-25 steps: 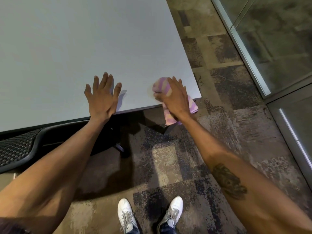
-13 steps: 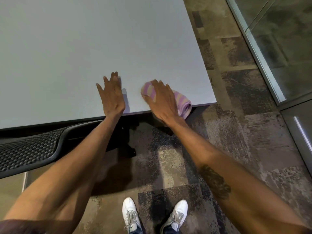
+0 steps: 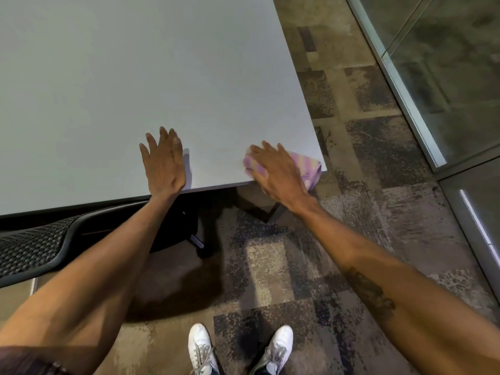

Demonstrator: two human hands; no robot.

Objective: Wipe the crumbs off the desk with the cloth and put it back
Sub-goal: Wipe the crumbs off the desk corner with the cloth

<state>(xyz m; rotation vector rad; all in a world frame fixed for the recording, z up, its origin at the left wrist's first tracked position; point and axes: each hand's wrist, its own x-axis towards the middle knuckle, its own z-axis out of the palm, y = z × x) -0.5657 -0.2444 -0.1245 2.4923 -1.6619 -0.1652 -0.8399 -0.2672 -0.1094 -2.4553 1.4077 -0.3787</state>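
Note:
A pink, purple and cream striped cloth [image 3: 307,165] lies bunched at the near right corner of the pale grey desk [image 3: 151,77], part of it hanging over the corner. My right hand [image 3: 273,171] presses flat on top of the cloth at the desk's front edge. My left hand [image 3: 165,163] rests flat on the desk a little to the left, fingers together, holding nothing. No crumbs show on the desk surface.
A black mesh office chair [image 3: 32,247] is tucked under the desk at the left. Patterned carpet [image 3: 351,212] surrounds the desk. A glass partition with a metal frame [image 3: 411,109] runs along the right. My white shoes [image 3: 200,347] stand below.
My right hand has slid the cloth rightward along the front edge to the desk's corner. My left hand has stayed flat on the desk.

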